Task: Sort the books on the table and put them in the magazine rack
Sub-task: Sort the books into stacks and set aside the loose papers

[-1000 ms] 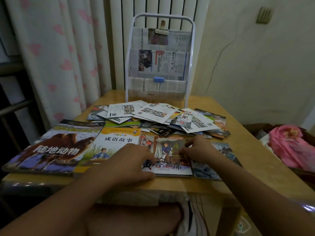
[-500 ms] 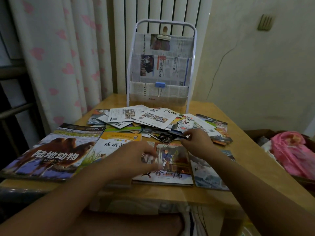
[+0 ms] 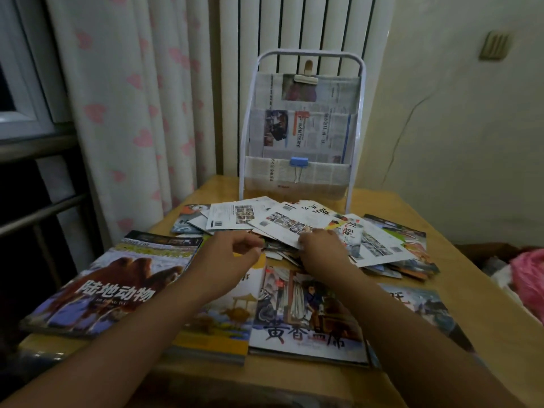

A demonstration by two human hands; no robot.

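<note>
Scattered thin books (image 3: 297, 228) heaped mid-worktop, just beyond both hands; right hand (image 3: 319, 251) pinching the heap's near edge; left hand (image 3: 232, 254) loosely curled, holding nothing, just left; magazine rack (image 3: 301, 128) upright at far edge, behind heap.

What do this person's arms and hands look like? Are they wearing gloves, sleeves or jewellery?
Both arms are bare as far up as the picture shows, with no sleeves in view. The left hand and the right hand wear no gloves, and no ring, watch or bracelet shows in this dim light.
</note>
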